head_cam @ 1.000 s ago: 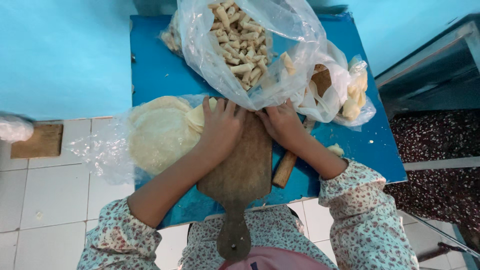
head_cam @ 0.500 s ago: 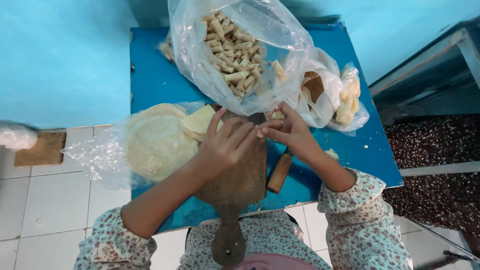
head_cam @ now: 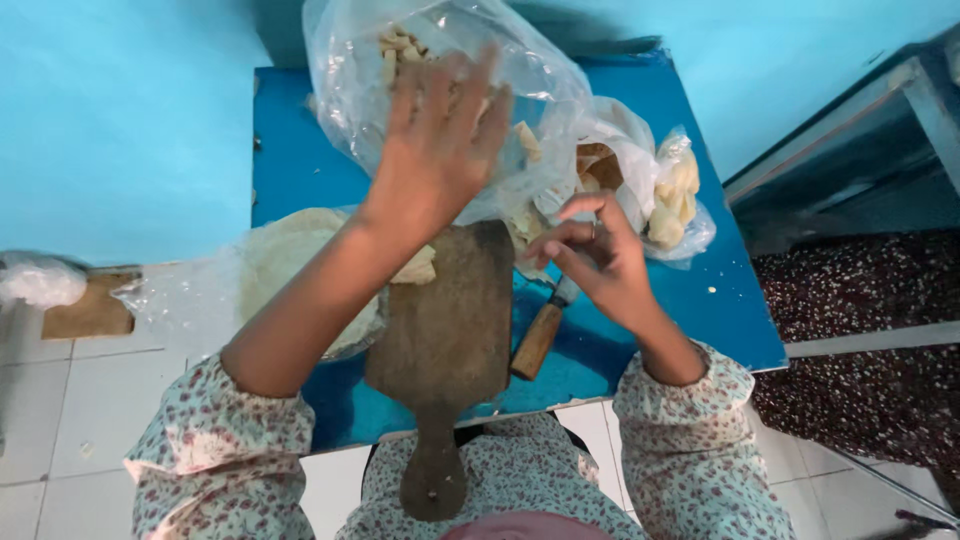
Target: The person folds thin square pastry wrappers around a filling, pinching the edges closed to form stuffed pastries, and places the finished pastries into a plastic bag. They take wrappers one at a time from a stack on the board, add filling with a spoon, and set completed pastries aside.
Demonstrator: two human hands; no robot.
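Both hands hover over wooden board.

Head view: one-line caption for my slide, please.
Left hand raised open over a clear bag of pale pieces, right hand pinching above a wooden board on a blue table.

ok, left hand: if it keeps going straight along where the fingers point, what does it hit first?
Most likely the big clear plastic bag of pale cut pieces. The left hand is raised, fingers spread, pointing away from the person, right over that bag. Depth is unclear from this top view; it may already be touching.
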